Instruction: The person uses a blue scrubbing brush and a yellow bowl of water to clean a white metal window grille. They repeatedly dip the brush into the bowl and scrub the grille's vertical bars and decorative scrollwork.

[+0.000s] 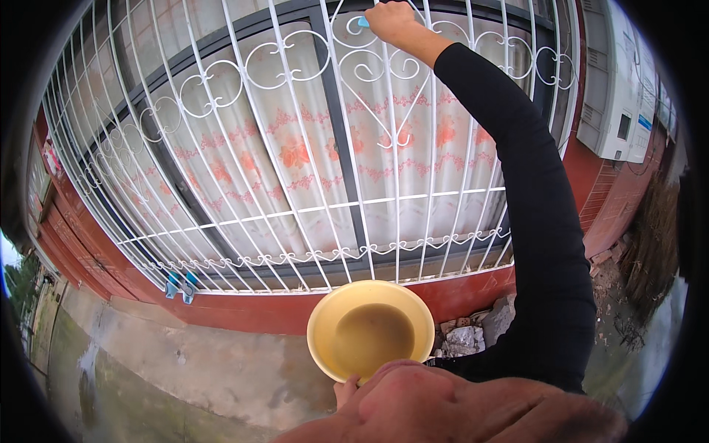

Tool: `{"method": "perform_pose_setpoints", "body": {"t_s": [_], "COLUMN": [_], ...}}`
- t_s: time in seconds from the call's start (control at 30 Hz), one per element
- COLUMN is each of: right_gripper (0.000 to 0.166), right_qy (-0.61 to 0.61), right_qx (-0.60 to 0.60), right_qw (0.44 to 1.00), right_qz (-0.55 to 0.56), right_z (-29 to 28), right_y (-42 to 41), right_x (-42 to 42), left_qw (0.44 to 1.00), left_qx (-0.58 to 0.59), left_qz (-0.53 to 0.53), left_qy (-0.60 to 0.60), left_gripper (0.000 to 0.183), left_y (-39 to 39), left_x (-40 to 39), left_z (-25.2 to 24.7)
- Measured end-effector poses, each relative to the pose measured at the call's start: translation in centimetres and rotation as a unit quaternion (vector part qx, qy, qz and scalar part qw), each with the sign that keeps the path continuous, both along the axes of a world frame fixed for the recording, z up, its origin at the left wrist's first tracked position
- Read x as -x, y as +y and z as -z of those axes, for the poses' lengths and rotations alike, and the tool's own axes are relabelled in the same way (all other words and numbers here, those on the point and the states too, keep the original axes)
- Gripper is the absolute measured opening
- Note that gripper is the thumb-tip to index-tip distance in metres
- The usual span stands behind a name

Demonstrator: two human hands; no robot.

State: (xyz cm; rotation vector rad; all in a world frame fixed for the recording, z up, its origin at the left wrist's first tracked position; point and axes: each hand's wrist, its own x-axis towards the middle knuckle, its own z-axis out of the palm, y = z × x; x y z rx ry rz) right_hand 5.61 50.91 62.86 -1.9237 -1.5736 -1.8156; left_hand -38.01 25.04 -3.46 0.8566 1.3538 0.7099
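Note:
My right hand is raised to the upper part of a white metal window grille. It is closed in a fist, and a bit of light-blue material, possibly a cloth, pokes out beside the fingers. Lower down, my left hand grips the near rim of a yellow plastic basin. Murky brownish water lies in the basin, which is held just before the window's bottom edge. Most of the left hand and its arm are hidden.
Behind the bars are window panes and a floral curtain. Blue-and-grey shoes or slippers hang at the grille's lower left. Broken bricks and rubble lie by the red wall. A white wall-mounted cabinet stands out at right. The concrete ground looks damp.

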Motion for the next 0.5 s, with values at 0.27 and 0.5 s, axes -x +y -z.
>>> {"method": "perform_pose_setpoints", "body": {"t_s": [0.27, 0.5], "right_gripper": [0.026, 0.025], "right_qy": [0.313, 0.205], "right_qx": [-0.099, -0.069], "right_qw": [0.934, 0.966], "right_qz": [-0.142, -0.139], "right_z": [-2.0, 5.4], "right_y": [0.5, 4.6], "right_x": [-2.0, -2.6], "left_qw": [0.999, 0.995], "left_qx": [0.019, 0.036], "left_qz": [-0.028, -0.043], "left_qy": [-0.023, -0.079], "left_gripper": [0.038, 0.036], "left_y": [-0.3, -0.4], "left_x": [0.4, 0.1], "left_z": [0.4, 0.8]}}
